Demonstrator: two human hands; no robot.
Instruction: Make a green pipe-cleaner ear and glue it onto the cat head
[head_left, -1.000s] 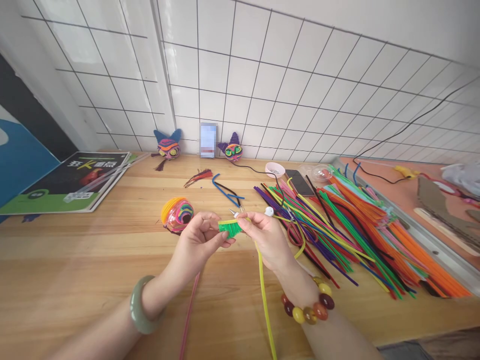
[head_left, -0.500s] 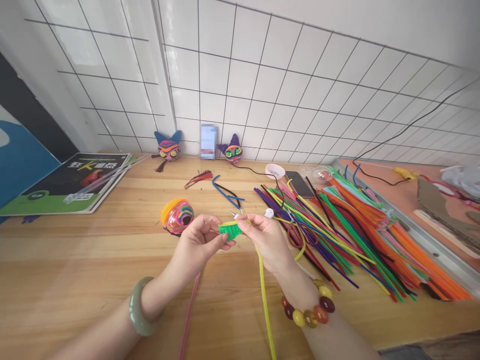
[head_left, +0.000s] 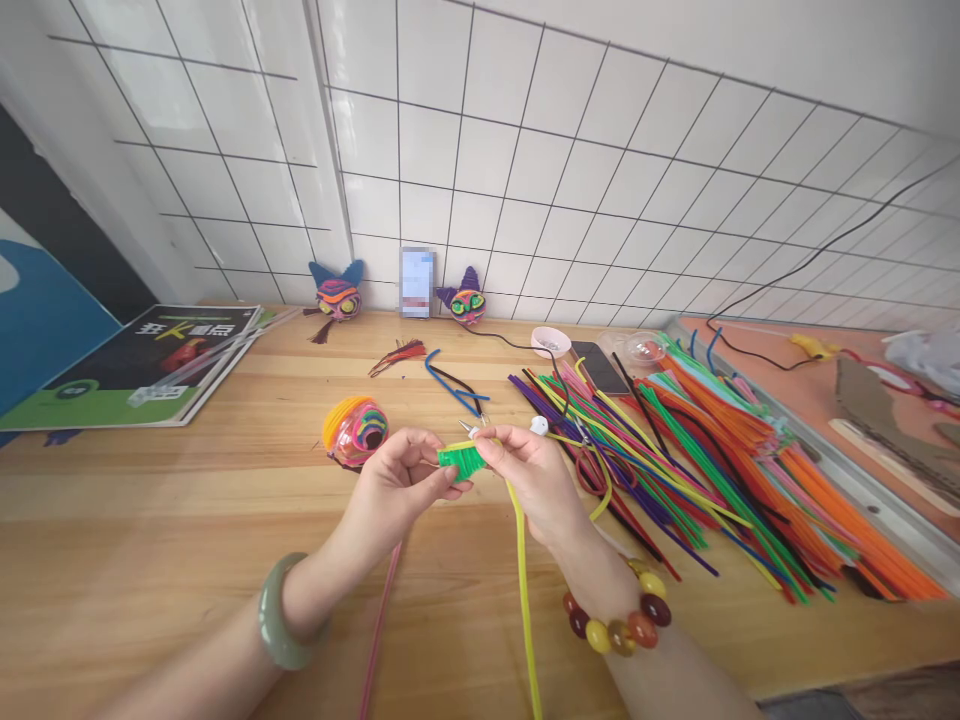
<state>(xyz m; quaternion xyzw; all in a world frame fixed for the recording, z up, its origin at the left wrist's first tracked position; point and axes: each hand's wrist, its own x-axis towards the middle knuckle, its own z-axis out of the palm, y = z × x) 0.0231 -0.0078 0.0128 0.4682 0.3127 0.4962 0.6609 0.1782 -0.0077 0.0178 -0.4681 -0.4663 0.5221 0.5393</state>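
Note:
Between both hands is a small green piece [head_left: 463, 461] of wound pipe cleaner with a yellow strip along its top edge. My left hand [head_left: 409, 475] pinches its left side. Fingers of my right hand [head_left: 521, 470] close on its right end, at the yellow pipe cleaner [head_left: 525, 590], whose long tail hangs down toward the front edge. Just left of my left hand rests a ball wrapped in orange and coloured strands [head_left: 355, 430]. A pink pipe cleaner [head_left: 381, 630] runs below my left wrist. Beyond the fingers show the metal tips of a tool [head_left: 466, 427].
Many coloured pipe cleaners [head_left: 675, 470] spread over the right side. Two eared, wrapped figures [head_left: 337, 292] and a lit phone [head_left: 416, 283] stand at the wall. A pink bowl [head_left: 551, 342] and dark phone [head_left: 598, 368] lie behind. Magazines [head_left: 180, 365] are at left.
The hanging yellow tail has shifted slightly to the left. Both hands keep nearly the same place and grip.

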